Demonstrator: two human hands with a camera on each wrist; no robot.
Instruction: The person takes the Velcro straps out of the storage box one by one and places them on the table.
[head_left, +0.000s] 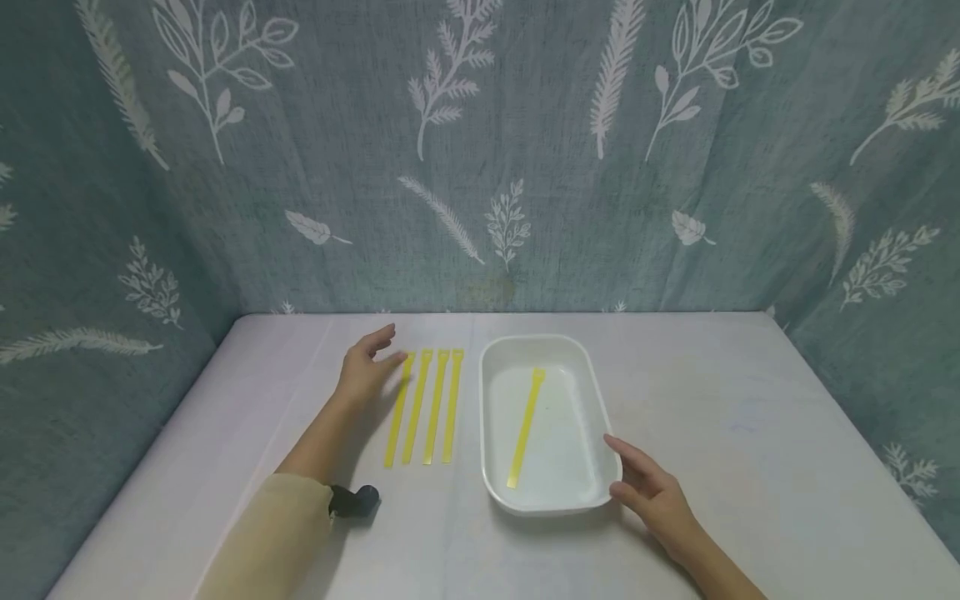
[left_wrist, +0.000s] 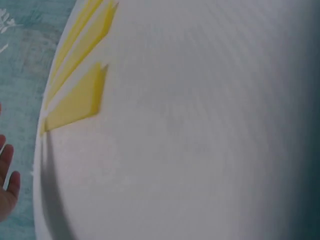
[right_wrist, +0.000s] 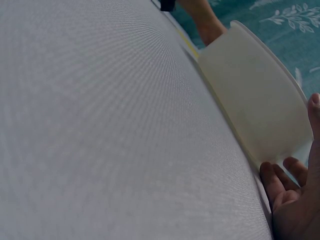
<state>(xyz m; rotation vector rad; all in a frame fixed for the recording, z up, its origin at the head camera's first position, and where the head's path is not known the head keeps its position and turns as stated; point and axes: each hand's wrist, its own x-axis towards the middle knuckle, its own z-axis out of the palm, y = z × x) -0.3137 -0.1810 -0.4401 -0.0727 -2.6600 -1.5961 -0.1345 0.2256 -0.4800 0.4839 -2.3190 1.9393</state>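
Observation:
Several flat yellow strips with wider heads lie side by side on the white-covered table. My left hand is beside the leftmost strip, its thumb tip right at the head and its other fingers spread apart. In the left wrist view, that hand shows only at the left edge, past the yellow strips. One more yellow strip lies inside a white rectangular tray. At the tray's right side my right hand rests its fingertips and thumb against the rim and wall.
A dark rounded object sits at my left cuff. Patterned blue-green cloth stands behind the table and along both sides. The white table cover stretches right of the tray to the cloth.

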